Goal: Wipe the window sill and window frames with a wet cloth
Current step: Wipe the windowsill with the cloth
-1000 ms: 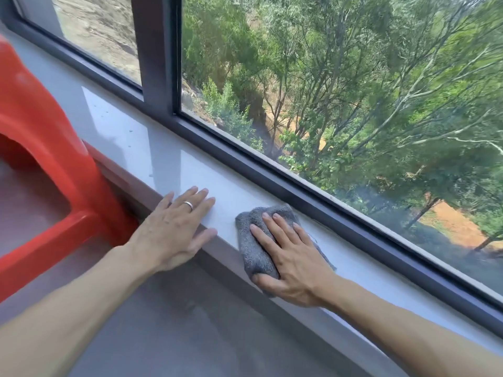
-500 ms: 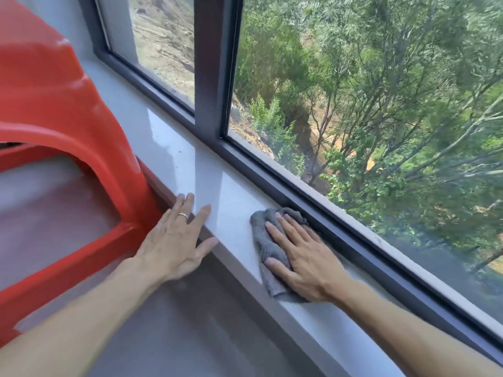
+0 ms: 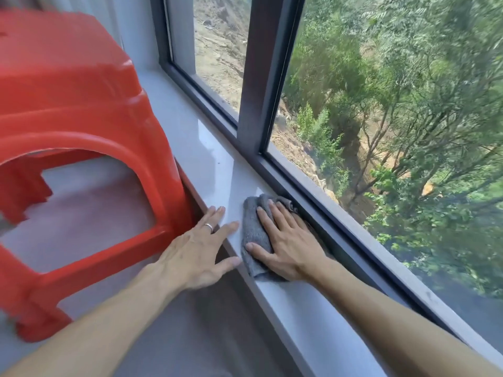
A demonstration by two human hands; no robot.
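Cloth lies grey on the window sill, touching the dark frame; right hand presses it flat-fingered, left hand rests released on the sill edge.

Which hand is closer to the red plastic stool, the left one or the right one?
Left. The left hand rests on the window sill edge right beside the red plastic stool. The right hand presses the grey cloth farther away, near the window frame.

Red plastic stool on grey floor, trees beyond the glass
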